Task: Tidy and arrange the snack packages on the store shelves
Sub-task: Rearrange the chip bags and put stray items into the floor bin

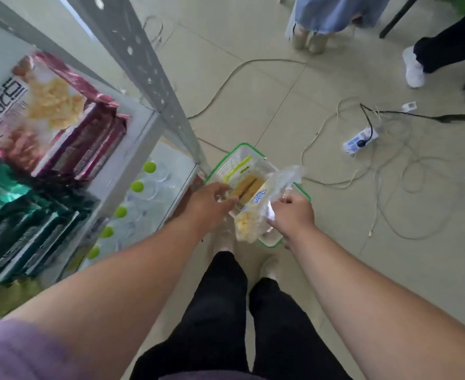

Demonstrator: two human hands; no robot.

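Note:
A green-rimmed white basket (242, 150) sits on the floor beside the shelf post. Inside it lies a clear pack of yellow cakes (246, 185). My left hand (212, 200) reaches into the basket, fingertips touching that pack; whether it grips is unclear. My right hand (291, 215) is closed on a clear snack bag with blue print (256, 215), lifted over the basket's near side. On the shelf at left lie maroon snack bags (61, 124) and, lower, green snack bags (20, 215).
The grey metal shelf post (154, 78) stands just left of the basket. Bottles with green caps (137, 186) fill the lower shelf. Cables and a power strip (360, 142) sprawl on the floor to the right. Other people's legs are at the top right.

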